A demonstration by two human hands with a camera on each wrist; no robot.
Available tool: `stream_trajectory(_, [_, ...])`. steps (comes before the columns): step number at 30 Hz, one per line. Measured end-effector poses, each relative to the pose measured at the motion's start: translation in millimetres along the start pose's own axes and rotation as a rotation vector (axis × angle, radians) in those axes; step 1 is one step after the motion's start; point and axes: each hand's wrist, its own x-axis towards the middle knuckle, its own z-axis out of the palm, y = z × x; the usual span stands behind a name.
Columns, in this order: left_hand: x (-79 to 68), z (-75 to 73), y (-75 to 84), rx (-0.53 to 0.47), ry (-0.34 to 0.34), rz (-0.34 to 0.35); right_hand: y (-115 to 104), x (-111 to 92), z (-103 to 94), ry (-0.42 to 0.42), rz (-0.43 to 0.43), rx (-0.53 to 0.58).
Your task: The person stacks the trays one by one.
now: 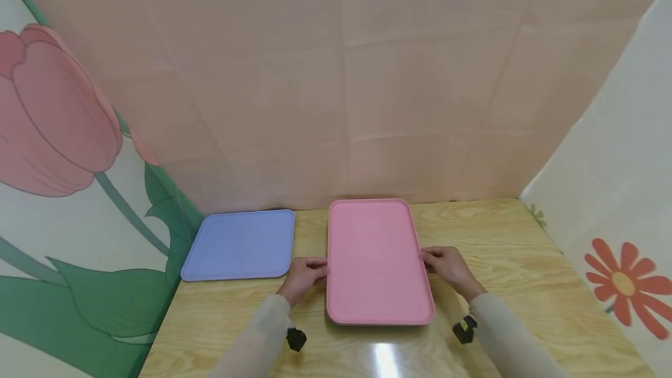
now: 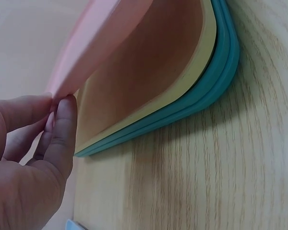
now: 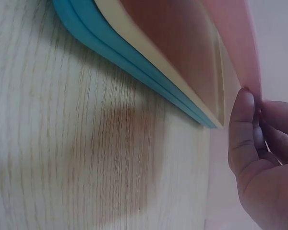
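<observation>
A pink tray [image 1: 378, 261] is held by its two long sides, one hand at each. My left hand [image 1: 302, 279] pinches its left rim between thumb and fingers, and my right hand [image 1: 450, 268] pinches the right rim. Both wrist views show the pink tray raised above a stack, with a gap beneath it. On top of that stack lies a yellow tray [image 2: 185, 88], over teal trays [image 2: 223, 72] resting on the table. From the head view the pink tray hides the stack.
A blue tray [image 1: 238, 247] lies flat on the wooden table [image 1: 504, 284] to the left, near the back edge. Behind the table hangs a plain pinkish cloth [image 1: 420, 86]. Flower-printed panels [image 1: 58, 109] stand at both sides.
</observation>
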Motion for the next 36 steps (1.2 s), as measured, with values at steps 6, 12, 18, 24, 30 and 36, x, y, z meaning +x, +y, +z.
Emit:
stream_trajectory(6, [-2.1, -0.2, 1.8, -0.004, -0.001, 0.009, 3, 3, 1.2, -0.008, -0.013, 0.022])
stream_trajectory(12, [2.9, -1.3, -5.1, 0.014, 0.003, -0.003, 5, 5, 2.4, -0.006, -0.004, 0.023])
stream_trajectory(18, [1.5, -0.6, -5.3, 0.007, 0.003, 0.016, 6, 7, 3.1, -0.016, 0.006, 0.033])
stream_trajectory(24, [1.9, 0.2, -6.3, 0.0, -0.002, 0.031, 6, 8, 2.9, -0.014, -0.002, 0.043])
stream_trajectory(30, [2.7, 0.8, -7.2, 0.015, 0.003, 0.027, 7, 9, 3.7, -0.014, 0.009, 0.04])
stream_trajectory(36, [3.4, 0.3, -7.3, 0.017, 0.004, 0.02, 9, 9, 4.7, -0.019, -0.008, 0.045])
